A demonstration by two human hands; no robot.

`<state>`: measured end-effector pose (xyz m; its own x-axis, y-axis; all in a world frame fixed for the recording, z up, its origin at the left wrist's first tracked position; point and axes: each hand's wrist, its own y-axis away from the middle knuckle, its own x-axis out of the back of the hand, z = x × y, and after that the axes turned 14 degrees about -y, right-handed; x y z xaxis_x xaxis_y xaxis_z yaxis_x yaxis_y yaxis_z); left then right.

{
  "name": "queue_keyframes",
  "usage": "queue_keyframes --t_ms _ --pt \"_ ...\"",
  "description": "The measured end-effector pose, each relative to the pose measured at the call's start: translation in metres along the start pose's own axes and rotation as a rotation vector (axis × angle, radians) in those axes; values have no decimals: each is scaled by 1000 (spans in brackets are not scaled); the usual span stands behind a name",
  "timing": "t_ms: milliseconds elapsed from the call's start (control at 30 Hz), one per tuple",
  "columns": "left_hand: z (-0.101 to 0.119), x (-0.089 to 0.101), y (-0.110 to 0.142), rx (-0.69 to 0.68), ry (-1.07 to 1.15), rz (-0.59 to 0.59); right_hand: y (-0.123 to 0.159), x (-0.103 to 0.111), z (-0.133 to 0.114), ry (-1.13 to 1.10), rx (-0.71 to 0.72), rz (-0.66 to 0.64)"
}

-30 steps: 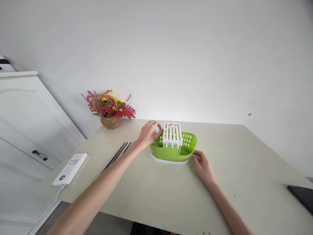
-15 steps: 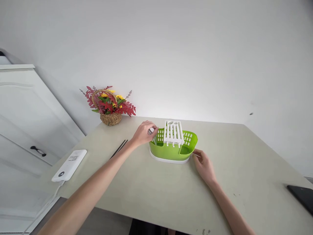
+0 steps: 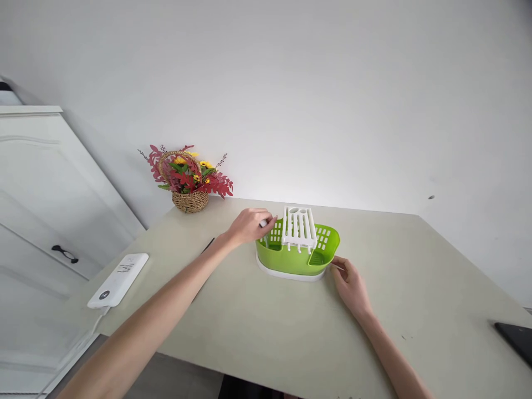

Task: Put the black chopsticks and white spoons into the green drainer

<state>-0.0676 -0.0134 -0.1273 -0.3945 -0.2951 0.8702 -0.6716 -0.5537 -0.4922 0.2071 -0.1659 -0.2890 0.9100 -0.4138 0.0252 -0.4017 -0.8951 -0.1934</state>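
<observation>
A green plastic basket [image 3: 286, 264] with slotted walls stands on an oval white base tray [image 3: 286, 275]. Across its middle sits a white slotted rack [image 3: 299, 228] with round holes at the back and small hooks at the front. My left hand [image 3: 250, 226] is closed over the basket's left end, gripping a white-and-grey object [image 3: 263, 223]. The object's lower part reaches down into the left compartment; fingers hide most of it, so I cannot tell its kind. My right hand [image 3: 351, 288] holds the basket's right end, fingertips partly hidden behind it.
Black chopsticks [image 3: 209, 244] lie on the table, partly behind my left forearm. A flower basket [image 3: 190, 201] stands at the back left by the wall. A white power bank [image 3: 120, 280] with a cable lies at left, a black phone [image 3: 515, 341] at far right.
My left hand has moved slightly right and further over the basket with the white-and-grey object. The whole view has shifted a little; my right hand stays at the basket's right end.
</observation>
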Motion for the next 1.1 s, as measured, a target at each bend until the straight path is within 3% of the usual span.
queue_keyframes --t_ms 233,333,467,533,600,667,733,800,933,1100 --pt "13 0 -24 144 -30 251 0 1 3 12 7 -17" --pt "6 21 -38 283 54 414 -1 1 3 10 12 -21" --pt "-30 56 -44 630 210 596 -1 1 3 7 11 -20" --pt "-51 66 -36 767 302 524 -1 1 3 7 8 -17" --pt "-66 67 -19 803 278 346 -1 1 2 10 0 -11" --pt "-72 58 2 713 132 86 0 2 2 16 -6 -7" --pt "-70 42 24 536 -49 -180 0 3 2 22 -9 -7" --pt "-63 21 42 388 -162 -345 2 3 2 29 -9 -9" --pt "-51 -13 62 283 -199 -432 3 3 2 42 -3 -11" --pt "-50 -27 67 206 -235 -483 3 3 1 49 11 -10"
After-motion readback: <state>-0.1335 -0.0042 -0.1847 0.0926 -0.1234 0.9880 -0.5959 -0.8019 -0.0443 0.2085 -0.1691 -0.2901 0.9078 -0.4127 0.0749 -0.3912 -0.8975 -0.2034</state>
